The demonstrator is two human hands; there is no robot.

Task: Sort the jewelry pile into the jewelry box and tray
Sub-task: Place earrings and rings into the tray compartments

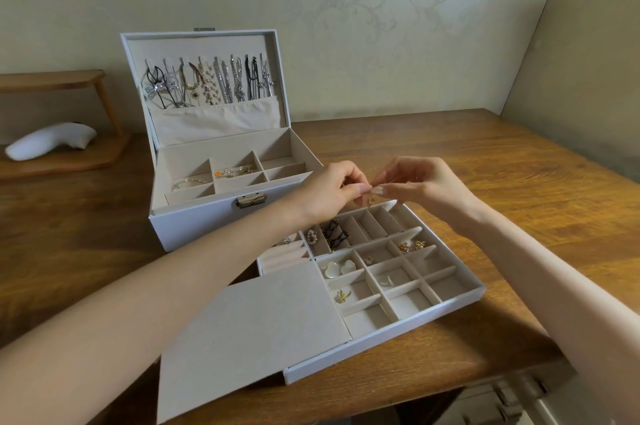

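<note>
We pinched a small gold piece (370, 199) between the fingertips of both hands. Our left hand (332, 190) came from the left and our right hand (415, 184) from the right, with thumbs and forefingers closed on it and nails nearly meeting. We could not tell its type, as it was small and partly hidden by the fingers. It hung at centre frame, just above the far edge of the tray (381, 338).

Tray: white outside, beige-lined, lying at an angle on the wooden table (485, 182) at lower centre, just in front of the jewelry box (194, 227). A flat beige panel (256, 327) lay over its lower-left part. Noted in the compartments:
- a pearl hoop (312, 237) and a black chain (336, 234) in the long slots at the back
- two gold flower studs (410, 246) toward the right
- two heart-shaped shell pieces (341, 268) near the middle
- a gold bow piece (343, 296) below them
- ring rolls (287, 256) at the left edge, beside our left forearm

Jewelry box: centre left, with its lid (138, 54) upright. Necklaces (214, 83) hung in a row inside the lid, their ends tucked into a fabric pocket (218, 119). In the base compartments lay a beaded bracelet (190, 182) at left and a sparkly clip (235, 170) with an orange end in the middle.

Upper left of frame: a wooden shelf (52, 80) with a white curved object (52, 144) lying beneath it.
</note>
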